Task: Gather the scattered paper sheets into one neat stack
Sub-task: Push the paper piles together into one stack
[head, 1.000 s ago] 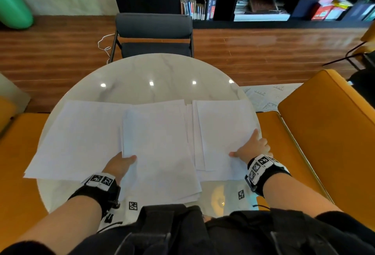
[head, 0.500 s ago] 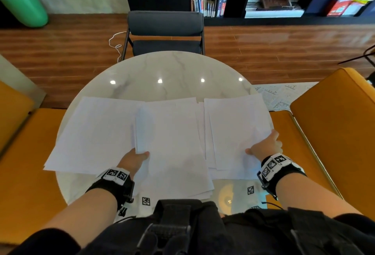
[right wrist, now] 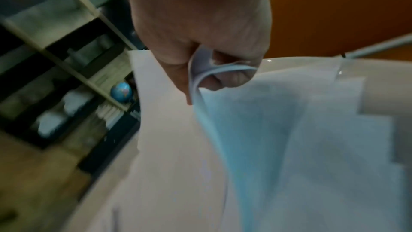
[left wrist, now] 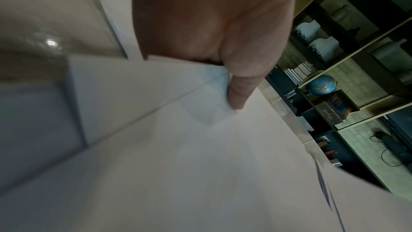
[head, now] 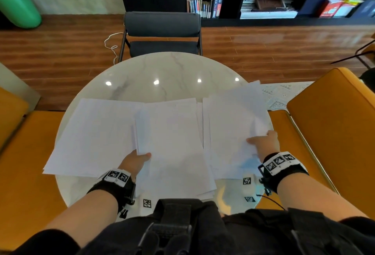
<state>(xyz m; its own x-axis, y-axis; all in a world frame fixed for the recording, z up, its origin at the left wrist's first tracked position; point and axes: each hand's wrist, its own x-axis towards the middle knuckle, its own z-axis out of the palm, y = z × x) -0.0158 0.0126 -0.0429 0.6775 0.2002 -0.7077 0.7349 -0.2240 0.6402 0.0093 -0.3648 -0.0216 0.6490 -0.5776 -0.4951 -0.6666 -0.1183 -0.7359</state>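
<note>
Right-hand sheets now lifted off the table; a second ago they lay flat.

Right hand pinches the right sheets, edge curled between thumb and fingers, far corners fanned upward. Left hand grips the middle sheets, thumb on top. Left sheet lies flat on the round table, overhanging its rim.

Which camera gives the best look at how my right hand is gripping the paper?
Right wrist: the right hand pinches a curled bundle of sheets, thumb above, fingers beneath. Head shows only its back. Left wrist misses it.
</note>
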